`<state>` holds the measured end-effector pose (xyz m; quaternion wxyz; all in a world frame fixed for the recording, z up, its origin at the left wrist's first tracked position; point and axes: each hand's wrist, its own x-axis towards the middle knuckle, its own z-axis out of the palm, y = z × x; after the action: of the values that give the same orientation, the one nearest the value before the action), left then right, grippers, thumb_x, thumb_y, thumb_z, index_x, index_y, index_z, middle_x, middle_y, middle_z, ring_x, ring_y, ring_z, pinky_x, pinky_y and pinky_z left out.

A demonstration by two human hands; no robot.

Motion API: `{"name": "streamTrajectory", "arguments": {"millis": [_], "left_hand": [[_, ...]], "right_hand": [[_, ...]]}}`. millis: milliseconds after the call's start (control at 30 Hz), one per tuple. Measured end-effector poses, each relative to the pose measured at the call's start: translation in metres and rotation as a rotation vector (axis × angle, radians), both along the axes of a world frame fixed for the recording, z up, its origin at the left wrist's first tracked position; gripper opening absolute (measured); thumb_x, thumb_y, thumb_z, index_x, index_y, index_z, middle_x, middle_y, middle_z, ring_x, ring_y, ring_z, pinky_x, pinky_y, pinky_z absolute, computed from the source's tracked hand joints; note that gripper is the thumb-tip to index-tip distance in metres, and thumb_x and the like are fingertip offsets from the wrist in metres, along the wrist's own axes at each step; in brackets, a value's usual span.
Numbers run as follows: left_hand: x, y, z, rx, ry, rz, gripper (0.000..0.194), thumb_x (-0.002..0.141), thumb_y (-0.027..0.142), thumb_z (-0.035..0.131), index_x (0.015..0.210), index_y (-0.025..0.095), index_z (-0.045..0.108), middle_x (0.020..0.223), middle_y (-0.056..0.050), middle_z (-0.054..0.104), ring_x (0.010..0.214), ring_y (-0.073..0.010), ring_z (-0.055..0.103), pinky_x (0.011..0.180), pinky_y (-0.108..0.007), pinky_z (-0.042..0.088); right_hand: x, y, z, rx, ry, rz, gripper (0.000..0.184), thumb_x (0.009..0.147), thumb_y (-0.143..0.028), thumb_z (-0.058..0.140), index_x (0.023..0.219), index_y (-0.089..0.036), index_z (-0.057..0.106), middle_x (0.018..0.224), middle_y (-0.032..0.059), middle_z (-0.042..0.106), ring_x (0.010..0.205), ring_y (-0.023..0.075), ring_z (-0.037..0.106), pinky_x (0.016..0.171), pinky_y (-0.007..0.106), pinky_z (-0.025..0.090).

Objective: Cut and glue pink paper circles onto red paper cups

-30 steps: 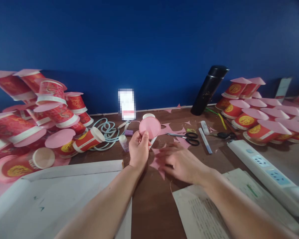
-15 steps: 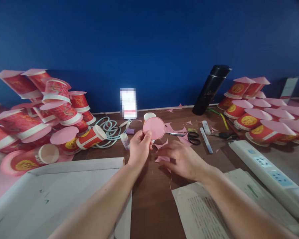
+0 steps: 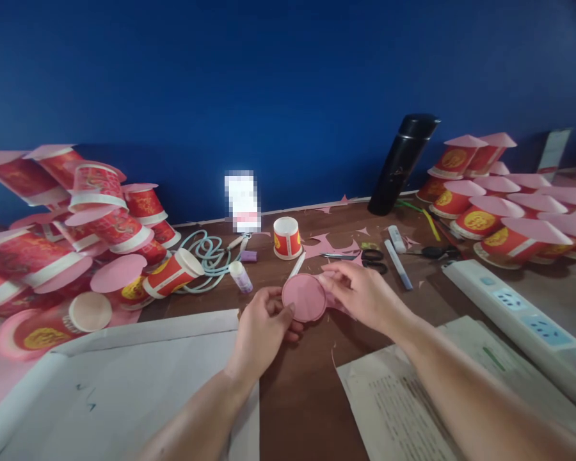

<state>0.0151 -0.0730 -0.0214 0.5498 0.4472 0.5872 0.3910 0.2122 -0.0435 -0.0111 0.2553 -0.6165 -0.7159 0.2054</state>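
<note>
One pink paper disc (image 3: 304,298): nearer than paper cup (image 3: 287,246)
Left hand (image 3: 264,323): half-curled, gripping disc
Right hand (image 3: 358,288): partly closed, pinching disc's edge
Scissors (image 3: 342,256): right of cup

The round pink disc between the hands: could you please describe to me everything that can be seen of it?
The pink disc is round, thin and apparently of paper, with a darker line running just inside its edge. Its face is turned towards the camera. The left hand holds it at the lower left, thumb on the face; the right hand's fingertips are at its upper right edge. It is nearer the camera than the upright cup.
</note>
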Motion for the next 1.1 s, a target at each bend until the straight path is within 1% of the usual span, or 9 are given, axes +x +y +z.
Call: {"name": "streamTrajectory", "arguments": {"millis": [167,333,433,533,600,733,833,967,1100], "left_hand": [[0.000,-0.004,-0.002,0.049,0.138,-0.028,0.025,0.080,0.023,0.060,0.104,0.019,0.053,0.071,-0.002,0.068,0.059,-0.0190,0.068,0.051,-0.029,0.054],[-0.010,-0.012,-0.006,0.509,0.671,-0.056,0.037,0.081,0.030,0.062,0.117,0.025,0.055,0.072,0.000,0.066,0.065,-0.0187,0.064,0.062,-0.029,0.048],[-0.022,-0.008,0.001,0.813,0.827,0.076,0.028,0.085,0.029,0.059,0.113,0.024,0.057,0.074,0.000,0.061,0.065,-0.0161,0.059,0.066,-0.028,0.047],[-0.037,0.005,0.007,1.037,0.841,0.353,0.033,0.083,0.022,0.061,0.115,0.019,0.053,0.088,-0.005,0.058,0.079,-0.0180,0.054,0.074,-0.031,0.048],[-0.044,0.015,0.007,1.020,0.851,0.472,0.049,0.080,0.025,0.064,0.124,0.017,0.046,0.107,-0.011,0.055,0.091,-0.0211,0.052,0.081,-0.036,0.048],[-0.050,0.027,-0.005,0.794,0.885,0.413,0.066,0.076,0.033,0.068,0.133,0.017,0.037,0.121,-0.014,0.049,0.115,-0.0306,0.045,0.097,-0.052,0.041],[-0.050,0.031,-0.012,0.642,0.869,0.397,0.060,0.076,0.035,0.067,0.128,0.019,0.042,0.119,-0.012,0.050,0.121,-0.0325,0.042,0.102,-0.055,0.036],[-0.055,0.036,-0.016,0.534,0.881,0.406,0.040,0.075,0.034,0.066,0.109,0.019,0.052,0.108,-0.010,0.053,0.112,-0.0319,0.049,0.099,-0.054,0.038],[-0.057,0.033,-0.013,0.667,0.941,0.336,0.018,0.081,0.032,0.061,0.093,0.020,0.056,0.093,-0.007,0.059,0.097,-0.0285,0.055,0.091,-0.048,0.043]], "right_hand": [[-0.010,-0.004,-0.013,-0.128,0.097,0.147,0.040,0.087,-0.042,0.056,0.122,-0.022,0.057,0.078,0.0013,0.070,0.074,0.0182,0.067,0.066,0.028,0.047],[-0.005,0.000,-0.018,-0.140,0.147,0.153,0.037,0.086,-0.032,0.054,0.120,-0.021,0.057,0.070,-0.0013,0.065,0.063,0.0157,0.062,0.059,0.027,0.044],[-0.005,0.001,-0.019,-0.163,0.121,0.133,0.036,0.083,-0.027,0.052,0.119,-0.022,0.059,0.065,-0.0030,0.063,0.061,0.0154,0.061,0.056,0.026,0.042],[-0.009,0.000,-0.019,-0.172,0.102,0.114,0.036,0.083,-0.027,0.052,0.118,-0.023,0.060,0.063,-0.0038,0.062,0.061,0.0155,0.060,0.056,0.025,0.041],[-0.010,-0.002,-0.019,-0.140,0.100,0.104,0.035,0.084,-0.029,0.052,0.117,-0.023,0.060,0.064,-0.0033,0.062,0.061,0.0159,0.061,0.057,0.026,0.042],[-0.011,-0.003,-0.018,-0.066,0.080,0.102,0.034,0.086,-0.035,0.054,0.117,-0.023,0.062,0.077,0.0010,0.069,0.072,0.0183,0.065,0.066,0.029,0.047],[-0.010,-0.002,-0.018,-0.057,0.067,0.097,0.031,0.087,-0.039,0.055,0.111,-0.023,0.065,0.084,0.0035,0.072,0.078,0.0198,0.068,0.070,0.031,0.049],[-0.011,-0.002,-0.020,-0.044,0.060,0.105,0.029,0.088,-0.040,0.053,0.109,-0.024,0.066,0.086,0.0032,0.073,0.079,0.0194,0.068,0.071,0.031,0.050],[-0.014,-0.004,-0.017,0.090,0.035,0.031,0.029,0.087,-0.033,0.056,0.114,-0.025,0.064,0.103,0.0054,0.070,0.086,0.0207,0.067,0.077,0.035,0.051]]}}
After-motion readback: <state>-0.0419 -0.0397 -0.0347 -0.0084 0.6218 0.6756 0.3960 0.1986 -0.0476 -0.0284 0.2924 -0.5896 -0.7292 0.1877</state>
